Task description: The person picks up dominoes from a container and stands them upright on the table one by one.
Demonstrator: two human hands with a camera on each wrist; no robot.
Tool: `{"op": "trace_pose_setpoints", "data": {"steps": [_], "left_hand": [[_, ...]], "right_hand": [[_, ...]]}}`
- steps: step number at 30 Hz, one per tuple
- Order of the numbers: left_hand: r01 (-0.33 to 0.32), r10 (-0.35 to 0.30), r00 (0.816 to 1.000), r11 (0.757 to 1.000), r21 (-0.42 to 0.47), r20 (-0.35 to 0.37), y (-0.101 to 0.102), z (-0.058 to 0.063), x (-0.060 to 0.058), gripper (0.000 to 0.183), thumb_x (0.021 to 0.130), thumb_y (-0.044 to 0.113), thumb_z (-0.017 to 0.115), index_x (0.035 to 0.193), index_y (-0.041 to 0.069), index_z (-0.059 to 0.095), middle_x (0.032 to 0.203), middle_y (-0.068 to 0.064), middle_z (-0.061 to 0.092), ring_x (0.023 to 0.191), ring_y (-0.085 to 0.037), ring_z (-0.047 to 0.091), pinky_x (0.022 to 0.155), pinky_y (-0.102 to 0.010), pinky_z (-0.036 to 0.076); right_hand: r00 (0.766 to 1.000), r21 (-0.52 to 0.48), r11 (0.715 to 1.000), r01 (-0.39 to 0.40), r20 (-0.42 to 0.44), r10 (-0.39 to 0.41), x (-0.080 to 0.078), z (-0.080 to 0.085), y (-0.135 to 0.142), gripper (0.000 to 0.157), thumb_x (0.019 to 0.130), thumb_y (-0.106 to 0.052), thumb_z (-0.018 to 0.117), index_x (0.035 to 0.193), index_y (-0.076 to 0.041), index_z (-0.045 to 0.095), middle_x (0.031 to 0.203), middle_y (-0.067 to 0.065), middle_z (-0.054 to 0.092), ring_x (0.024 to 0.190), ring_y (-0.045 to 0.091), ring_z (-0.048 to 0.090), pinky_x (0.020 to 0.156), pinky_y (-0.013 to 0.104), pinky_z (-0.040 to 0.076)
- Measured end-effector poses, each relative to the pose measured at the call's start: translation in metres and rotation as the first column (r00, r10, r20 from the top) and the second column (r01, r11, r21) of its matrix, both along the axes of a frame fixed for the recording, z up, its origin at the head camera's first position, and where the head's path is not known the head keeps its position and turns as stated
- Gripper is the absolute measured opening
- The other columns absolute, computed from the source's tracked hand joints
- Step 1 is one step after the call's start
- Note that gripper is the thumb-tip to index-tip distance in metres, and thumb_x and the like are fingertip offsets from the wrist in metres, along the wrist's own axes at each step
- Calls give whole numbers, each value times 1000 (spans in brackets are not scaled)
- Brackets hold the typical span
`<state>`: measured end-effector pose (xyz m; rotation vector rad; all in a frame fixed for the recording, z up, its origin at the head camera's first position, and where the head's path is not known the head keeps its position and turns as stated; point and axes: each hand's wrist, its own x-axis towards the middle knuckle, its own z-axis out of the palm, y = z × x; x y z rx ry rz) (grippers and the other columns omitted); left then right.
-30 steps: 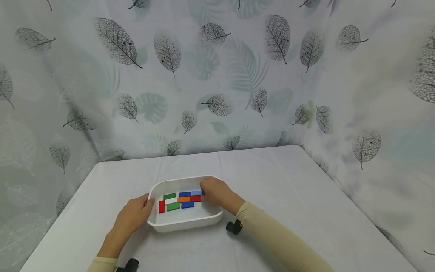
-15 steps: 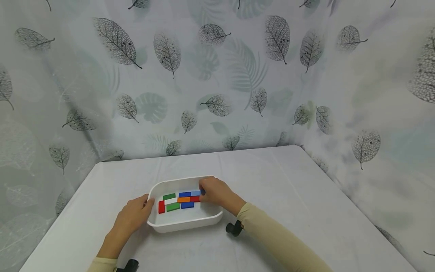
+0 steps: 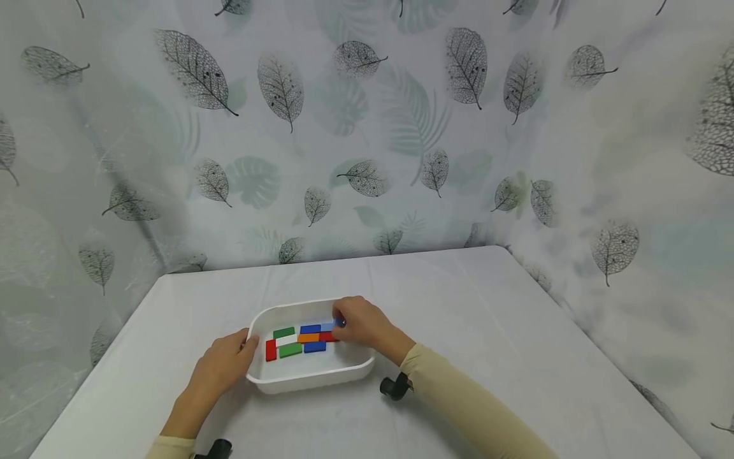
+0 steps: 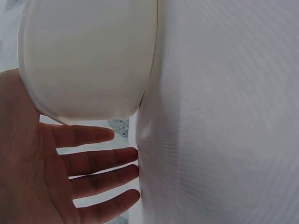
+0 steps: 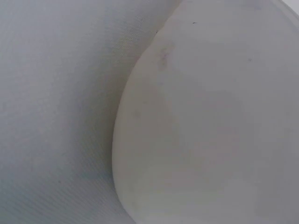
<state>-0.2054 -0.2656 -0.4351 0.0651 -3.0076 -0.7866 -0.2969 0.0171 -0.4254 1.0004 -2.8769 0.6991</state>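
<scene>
While left fingers point(image 4: 100, 161) hold the tray point(image 3: 312, 382), right fingers point(image 3: 341, 310) pinch a block point(image 3: 339, 322).

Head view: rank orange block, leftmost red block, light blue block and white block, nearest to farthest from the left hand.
From the left hand:
1. Leftmost red block: left end of the group.
2. White block: just right of it.
3. Orange block: mid-group, right of the white block.
4. Light blue block: rightmost of these, beside the right hand.
</scene>
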Motion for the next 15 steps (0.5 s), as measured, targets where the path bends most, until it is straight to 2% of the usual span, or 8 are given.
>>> {"op": "trace_pose_setpoints", "data": {"steps": [15], "left_hand": [[12, -12, 1000, 1000, 9, -9, 1, 4, 2, 43, 107, 28, 50, 131, -6, 61, 101, -16, 70, 74, -24, 57, 59, -39, 48]], "right_hand": [[1000, -162, 987, 4, 4, -3, 6, 11, 8, 16, 90, -17, 79, 102, -10, 70, 89, -3, 65, 80, 11, 58, 71, 22, 51]]}}
